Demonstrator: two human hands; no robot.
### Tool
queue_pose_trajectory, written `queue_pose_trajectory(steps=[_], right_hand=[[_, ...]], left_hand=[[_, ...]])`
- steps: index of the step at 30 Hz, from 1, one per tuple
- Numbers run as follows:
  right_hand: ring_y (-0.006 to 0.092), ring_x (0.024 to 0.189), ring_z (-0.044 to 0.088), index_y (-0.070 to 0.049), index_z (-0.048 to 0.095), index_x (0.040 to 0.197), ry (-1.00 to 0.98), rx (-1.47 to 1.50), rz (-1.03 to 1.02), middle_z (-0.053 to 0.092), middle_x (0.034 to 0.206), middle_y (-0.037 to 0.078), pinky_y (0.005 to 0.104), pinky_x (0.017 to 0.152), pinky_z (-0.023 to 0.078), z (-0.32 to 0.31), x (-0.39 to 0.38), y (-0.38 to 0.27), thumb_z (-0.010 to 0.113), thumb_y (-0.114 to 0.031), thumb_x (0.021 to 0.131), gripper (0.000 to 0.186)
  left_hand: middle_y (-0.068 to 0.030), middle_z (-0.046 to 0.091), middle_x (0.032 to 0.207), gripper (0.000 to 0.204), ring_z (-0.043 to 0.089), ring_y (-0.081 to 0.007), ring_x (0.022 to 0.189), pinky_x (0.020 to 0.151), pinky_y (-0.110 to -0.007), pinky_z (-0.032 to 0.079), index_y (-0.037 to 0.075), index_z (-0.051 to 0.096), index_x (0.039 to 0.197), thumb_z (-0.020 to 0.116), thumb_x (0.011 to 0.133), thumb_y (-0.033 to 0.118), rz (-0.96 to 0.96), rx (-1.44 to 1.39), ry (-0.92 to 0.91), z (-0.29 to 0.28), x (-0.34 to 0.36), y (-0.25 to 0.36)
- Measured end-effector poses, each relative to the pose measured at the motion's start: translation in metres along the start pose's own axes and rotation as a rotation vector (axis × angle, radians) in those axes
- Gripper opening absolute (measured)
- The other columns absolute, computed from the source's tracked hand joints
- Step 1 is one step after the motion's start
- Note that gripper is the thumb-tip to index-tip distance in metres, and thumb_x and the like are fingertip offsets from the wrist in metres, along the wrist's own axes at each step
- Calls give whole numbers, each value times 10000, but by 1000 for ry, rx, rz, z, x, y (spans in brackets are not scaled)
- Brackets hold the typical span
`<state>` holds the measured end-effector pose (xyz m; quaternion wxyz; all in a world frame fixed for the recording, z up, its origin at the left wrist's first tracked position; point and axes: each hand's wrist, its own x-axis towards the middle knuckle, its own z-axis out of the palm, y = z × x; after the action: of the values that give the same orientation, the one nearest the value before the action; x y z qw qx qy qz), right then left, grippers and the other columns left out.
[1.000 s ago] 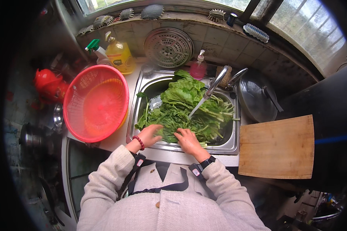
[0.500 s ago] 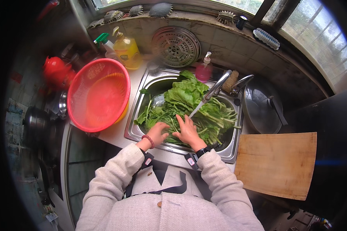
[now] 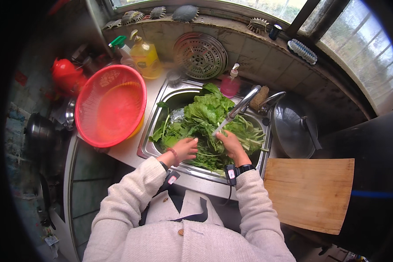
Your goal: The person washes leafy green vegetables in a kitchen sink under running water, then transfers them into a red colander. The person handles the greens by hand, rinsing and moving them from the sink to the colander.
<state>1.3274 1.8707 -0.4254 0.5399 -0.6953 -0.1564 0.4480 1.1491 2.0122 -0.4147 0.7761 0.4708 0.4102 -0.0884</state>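
Observation:
A heap of leafy greens (image 3: 205,109) fills the metal sink (image 3: 146,144), broad leaves toward the back and pale stems at the right. Water runs from the faucet (image 3: 243,105) onto them. Just under the stream, my right hand (image 3: 234,146) has its fingers curled round some of the leaves; its fingertips are partly hidden. To its left, my left hand (image 3: 185,149) hovers at the near side of the heap, fingers stretched toward the right and somewhat apart. No leaf shows in its grasp.
A red plastic colander (image 3: 84,102) stands left of the sink, with bottles of yellow (image 3: 145,59) and pink liquid (image 3: 229,85) behind. A wooden cutting board (image 3: 310,192) and a glass lid (image 3: 292,126) lie at the right. A steamer plate (image 3: 200,56) leans on the wall.
My right hand has moved right and turned from spread fingers to a curled hold on the greens. My left hand has shifted slightly right, its fingers now pointing right.

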Motion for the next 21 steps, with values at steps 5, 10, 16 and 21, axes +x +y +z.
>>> queue_pose_trajectory(steps=[5, 10, 16, 21], right_hand=[[146, 836, 598, -13, 564, 1122, -111, 330, 169, 632, 997, 61, 298, 724, 487, 13, 0, 20, 497, -274, 970, 309], [137, 854, 598, -21, 562, 1133, -66, 345, 124, 631, 1011, 60, 272, 725, 487, 3, -7, 29, 487, -269, 979, 301], [187, 1044, 551, -34, 497, 1268, 0, 178, 18, 594, 1163, 114, 339, 887, 440, -3, -15, 17, 689, -370, 848, 572], [186, 1065, 538, 26, 480, 1287, -14, -160, -9, 603, 1154, 136, 285, 886, 418, 3, -14, 4, 759, -307, 763, 681]], left_hand=[[-206, 224, 1494, 956, 293, -357, 1349, 1007, -600, 313, 94, 83, 1468, 636, 831, 542, -81, -233, 69, 26, 25, 13], [-210, 272, 1449, 617, 338, -381, 1307, 935, -629, 369, 40, 281, 1355, 613, 888, 269, -66, -311, -8, 19, 44, 8], [-119, 455, 1130, 304, 452, -311, 1084, 824, -573, 450, 70, 429, 1110, 474, 822, -15, -9, -413, 20, 34, 41, 0], [-166, 468, 1213, 258, 506, -356, 1110, 931, -605, 409, 42, 426, 1148, 485, 899, 70, -11, -428, 1, 36, 37, 1]])
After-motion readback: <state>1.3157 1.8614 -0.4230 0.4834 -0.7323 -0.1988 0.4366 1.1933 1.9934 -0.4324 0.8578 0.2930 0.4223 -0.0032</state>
